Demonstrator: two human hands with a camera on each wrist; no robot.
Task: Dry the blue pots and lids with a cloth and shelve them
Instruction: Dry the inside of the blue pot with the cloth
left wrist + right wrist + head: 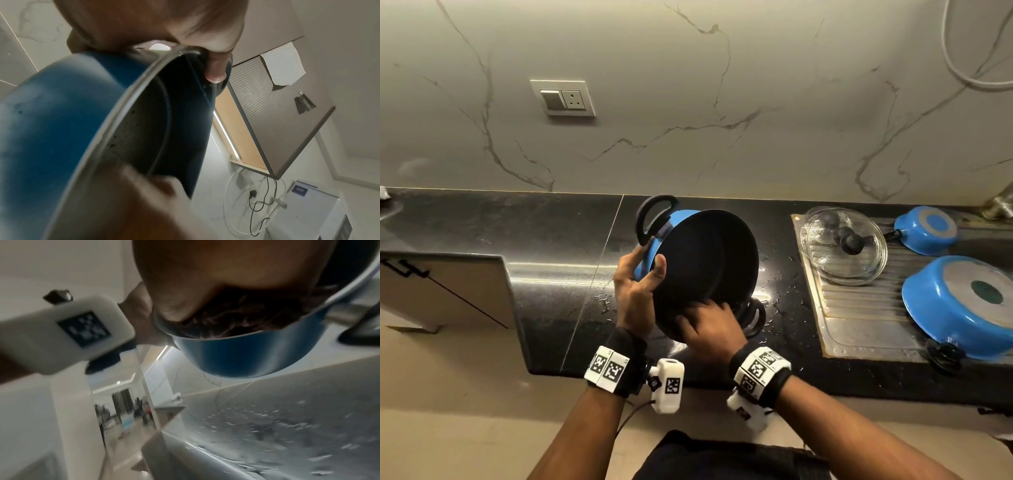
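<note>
I hold a blue pot (705, 267) with a black inside and black loop handles tilted above the counter, its mouth facing me. My left hand (640, 284) grips its left rim, with the thumb (214, 69) hooked over the edge and the fingers on the blue outside (51, 129). My right hand (709, 325) reaches into the lower part of the pot. In the right wrist view a dark crumpled cloth (236, 321) is bunched under its palm against the inner wall, just above the blue side (236, 356). Water drops dot the pot's inner wall.
On the steel drainboard (859, 325) at right lie glass lids (846, 246), a small blue pan (926, 229) and a larger blue pot (962, 305), both upside down. The black countertop (551, 240) is wet near the pot. A cabinet door (441, 287) stands at left.
</note>
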